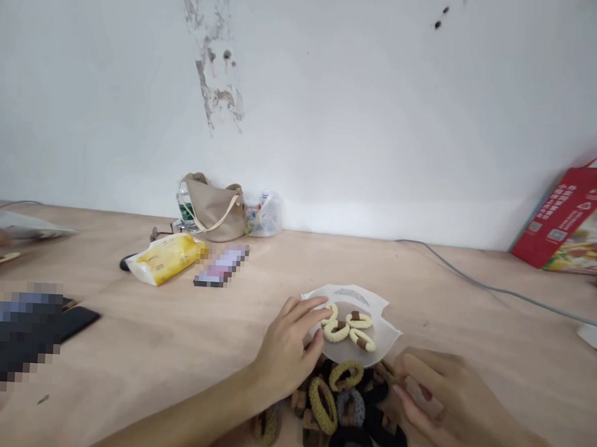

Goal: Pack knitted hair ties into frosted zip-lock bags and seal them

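Left hand (pixel 288 348) open, fingertips on the clear bag (pixel 375 335) of hair ties; right hand (pixel 451 408) pinching a tan piece (pixel 422 397), just right of the heap (pixel 348 413).

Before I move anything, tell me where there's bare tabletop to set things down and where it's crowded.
Bare plywood tabletop lies between the yellow wipes packet and the pouch of hair ties, and between that pouch and the grey cable. It's crowded below the pouch, where the left hand and right hand flank the pile of loose hair ties.
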`<state>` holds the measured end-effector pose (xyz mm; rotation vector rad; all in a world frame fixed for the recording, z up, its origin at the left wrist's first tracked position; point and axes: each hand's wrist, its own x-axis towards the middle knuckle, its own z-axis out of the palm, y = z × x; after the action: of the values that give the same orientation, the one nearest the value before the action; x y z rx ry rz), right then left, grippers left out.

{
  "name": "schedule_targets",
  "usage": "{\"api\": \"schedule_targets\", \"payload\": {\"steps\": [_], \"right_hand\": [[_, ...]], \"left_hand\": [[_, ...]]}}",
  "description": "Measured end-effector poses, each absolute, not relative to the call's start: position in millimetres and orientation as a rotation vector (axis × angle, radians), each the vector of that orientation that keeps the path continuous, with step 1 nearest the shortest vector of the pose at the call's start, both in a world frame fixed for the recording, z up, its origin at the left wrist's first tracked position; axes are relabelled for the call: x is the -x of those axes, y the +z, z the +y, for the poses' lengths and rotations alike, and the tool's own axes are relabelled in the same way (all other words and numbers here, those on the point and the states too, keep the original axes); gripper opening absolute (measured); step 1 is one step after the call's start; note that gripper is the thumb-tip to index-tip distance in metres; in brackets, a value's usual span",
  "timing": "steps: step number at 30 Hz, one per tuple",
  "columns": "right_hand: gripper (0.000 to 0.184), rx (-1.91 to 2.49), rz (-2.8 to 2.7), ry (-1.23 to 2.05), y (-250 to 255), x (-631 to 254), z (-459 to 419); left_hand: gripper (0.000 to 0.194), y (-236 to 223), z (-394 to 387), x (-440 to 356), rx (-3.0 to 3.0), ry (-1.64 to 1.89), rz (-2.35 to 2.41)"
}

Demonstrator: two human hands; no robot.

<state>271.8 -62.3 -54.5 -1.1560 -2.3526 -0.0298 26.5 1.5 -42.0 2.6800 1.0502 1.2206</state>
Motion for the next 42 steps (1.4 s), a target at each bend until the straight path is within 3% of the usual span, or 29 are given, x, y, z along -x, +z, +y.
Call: {"api": "schedule_targets", "payload": {"steps": [5, 8, 15, 20, 28, 32, 36, 42], "right_hand": [[0.024, 1.293, -2.522, 0.035, -63.1, -272.9, -58.2], [0.027, 1.259, -2.501, 0.024, -59.4, -272.7, -59.8], [0.017, 0.820, -2.326, -0.382, -51.5, -273.6, -62.1], [0.043, 0.981, -2.341, -0.510, -67.8, -266.1, -55.3], [0.031, 0.944, -2.279, -0.083, -50.5, -248.2, -71.4], [0.017, 1.019, -2.335, 0.138, -52.5, -239.6, -73.2], [0.025, 0.948, -2.464, 0.137, -65.3, -236.3, -69.8], [0.013, 0.869, -2.460, -0.033, -72.1, -238.2, -70.3]], "left_hand": [[0.025, -35.0, -10.5, -30.3, -2.875, 1.407, 0.979], [0.018, -33.9, -20.0, -34.5, -2.943, 1.286, 0.870], [0.011, -38.6, -30.0, -41.8, -2.937, 1.046, 0.903], [0.011, -40.6, -29.4, -42.5, -2.943, 0.985, 0.925], [0.020, -39.1, -28.7, -44.6, -2.744, 1.230, 0.823], [0.015, -39.0, -29.9, -44.7, -2.779, 1.209, 0.752], [0.011, -40.8, -31.6, -43.9, -2.824, 1.042, 0.817], [0.012, -37.9, -31.0, -41.5, -2.783, 1.048, 0.793]]}}
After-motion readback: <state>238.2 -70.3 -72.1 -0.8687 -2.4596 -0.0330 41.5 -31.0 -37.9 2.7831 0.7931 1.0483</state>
